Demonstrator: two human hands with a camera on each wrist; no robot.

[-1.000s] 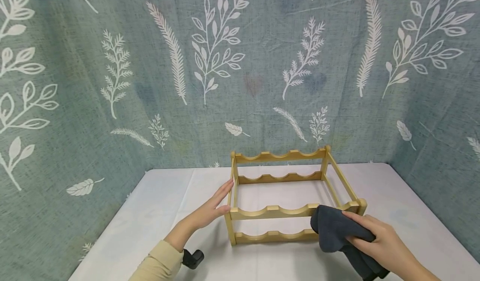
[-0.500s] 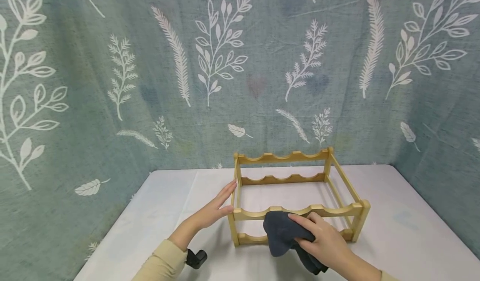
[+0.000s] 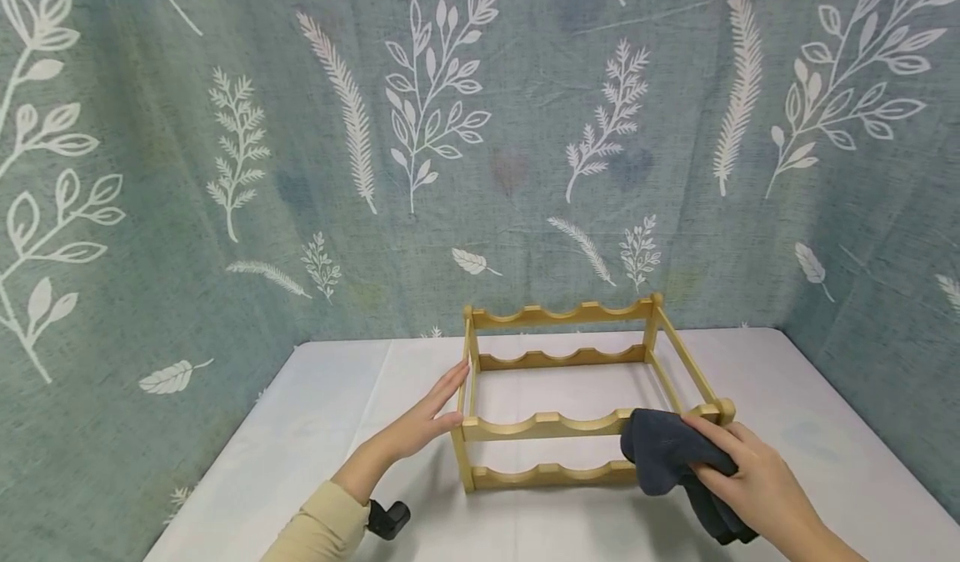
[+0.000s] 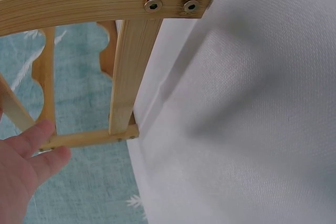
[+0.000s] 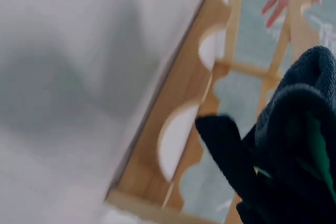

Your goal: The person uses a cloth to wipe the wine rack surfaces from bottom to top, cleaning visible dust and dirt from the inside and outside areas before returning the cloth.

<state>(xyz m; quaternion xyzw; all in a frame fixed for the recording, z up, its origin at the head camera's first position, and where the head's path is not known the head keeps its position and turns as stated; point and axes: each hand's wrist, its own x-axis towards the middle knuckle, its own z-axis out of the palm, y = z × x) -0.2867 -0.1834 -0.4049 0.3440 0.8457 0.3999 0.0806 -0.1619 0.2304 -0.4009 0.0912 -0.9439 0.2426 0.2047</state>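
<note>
A light wooden wine rack (image 3: 551, 425) with scalloped rails stands on the white-covered table. My left hand (image 3: 422, 425) rests its extended fingers against the rack's left side; the left wrist view shows those fingers (image 4: 50, 162) spread by a side bar. Near the right end of the front upper rail, my right hand (image 3: 763, 472) grips a folded dark blue-grey cloth (image 3: 660, 454), which covers part of that rail. Loose folds of the cloth hang below the hand. In the right wrist view the cloth (image 5: 299, 129) hides the right hand.
The white-covered table (image 3: 337, 387) extends around the rack. A grey-green curtain (image 3: 510, 170) with white leaf prints encloses the back and sides. A small black device (image 3: 387, 519) sits at the left wrist, by the beige sleeve (image 3: 326, 516).
The right hand slid the cloth left along the front rail to about its middle, then back to the right end. The left hand has stayed at the rack's left side.
</note>
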